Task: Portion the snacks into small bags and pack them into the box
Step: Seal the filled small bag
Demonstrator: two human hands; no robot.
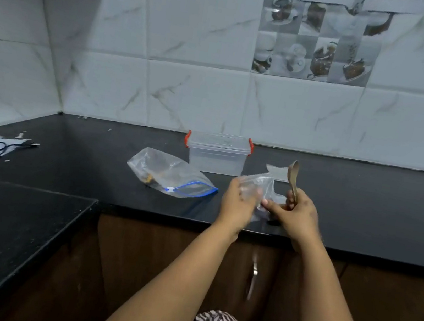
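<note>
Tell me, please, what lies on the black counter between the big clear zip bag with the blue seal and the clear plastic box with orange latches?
Nothing: in the head view, the big zip bag nearly meets the latched plastic box, leaving only bare black counter.

Both forearms extended; left hand (237, 202) fingers curled, right hand (295, 214) fisted, seemingly gripping.
</note>
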